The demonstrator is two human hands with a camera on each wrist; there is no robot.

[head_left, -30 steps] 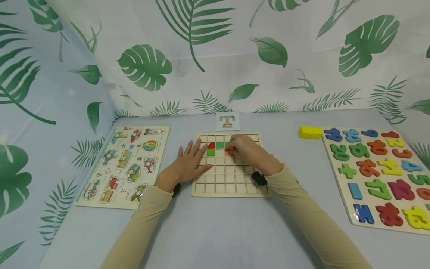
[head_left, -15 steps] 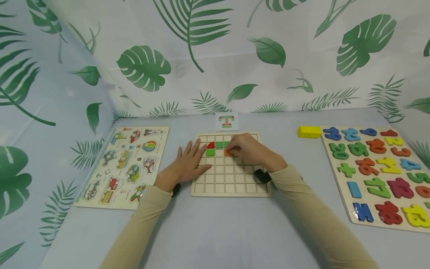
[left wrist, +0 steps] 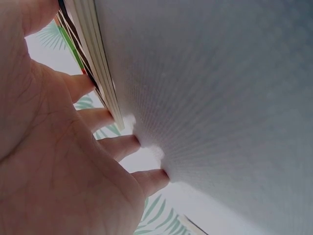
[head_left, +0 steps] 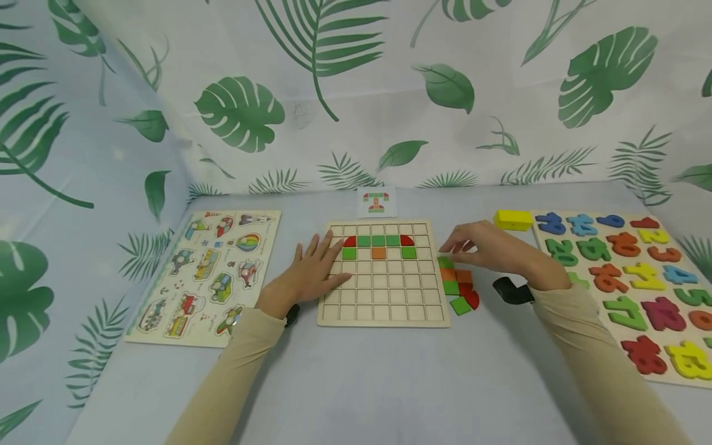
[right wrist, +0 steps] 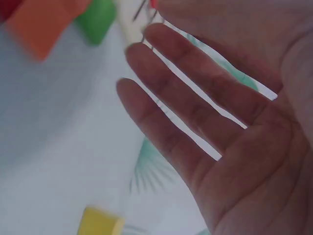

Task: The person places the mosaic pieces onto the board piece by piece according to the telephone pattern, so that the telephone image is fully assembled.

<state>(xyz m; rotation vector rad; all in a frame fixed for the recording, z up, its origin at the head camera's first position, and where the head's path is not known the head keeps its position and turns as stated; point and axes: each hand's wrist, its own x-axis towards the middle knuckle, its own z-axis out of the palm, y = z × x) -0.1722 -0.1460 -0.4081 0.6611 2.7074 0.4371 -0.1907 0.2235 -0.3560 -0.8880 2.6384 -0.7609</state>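
A wooden grid board [head_left: 384, 296] lies in the middle of the table. Its upper cells hold red rounded tiles [head_left: 407, 240] at both ends of a row of green square tiles [head_left: 378, 240]. Below that row sit an orange tile [head_left: 378, 253] and two green ones. My left hand [head_left: 308, 272] rests with spread fingers on the board's left edge; the left wrist view shows its fingertips past the edge. My right hand [head_left: 489, 246] hovers beside a loose group of tiles [head_left: 464, 276] at the board's right. Nothing shows between its loosely extended fingers [right wrist: 166, 117].
A small card [head_left: 385, 212] with a coloured tile pattern stands behind the board. To the left lies a picture puzzle board [head_left: 258, 266]; to the right, a number puzzle board [head_left: 573, 334] and a yellow block [head_left: 513, 219]. A patterned cloth backs the table.
My right hand has left the orange tile in its cell and moved right, off the board, to the loose tiles. More tiles on the board are now uncovered. My left hand stays put.
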